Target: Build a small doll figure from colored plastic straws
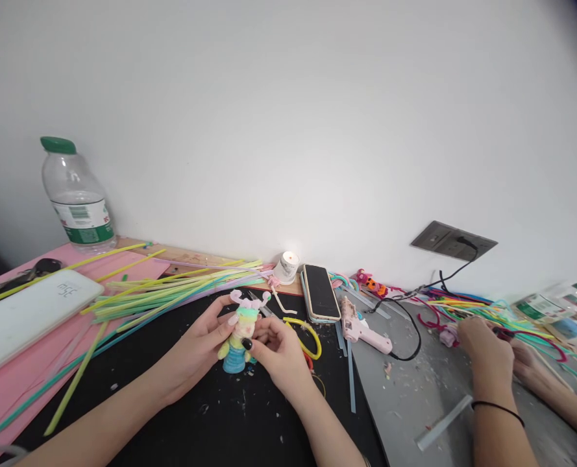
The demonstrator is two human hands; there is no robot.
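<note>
A small fuzzy pipe-cleaner figure point(240, 331) in pastel yellow, green, pink and blue stands on the black mat point(210, 408). My left hand point(198, 350) grips its left side with fingers curled round it. My right hand point(279, 350) pinches its right side, the thumb with a dark nail near the blue base. Both hands are closed on the figure.
A pile of green, yellow and purple pipe cleaners point(171, 288) lies left of the figure. Behind are a lit candle point(287, 266), a phone point(320, 293), a pink glue gun point(363, 329), a water bottle point(76, 198) and a white power bank point(25, 314). Another person's hands point(487, 350) work at the right.
</note>
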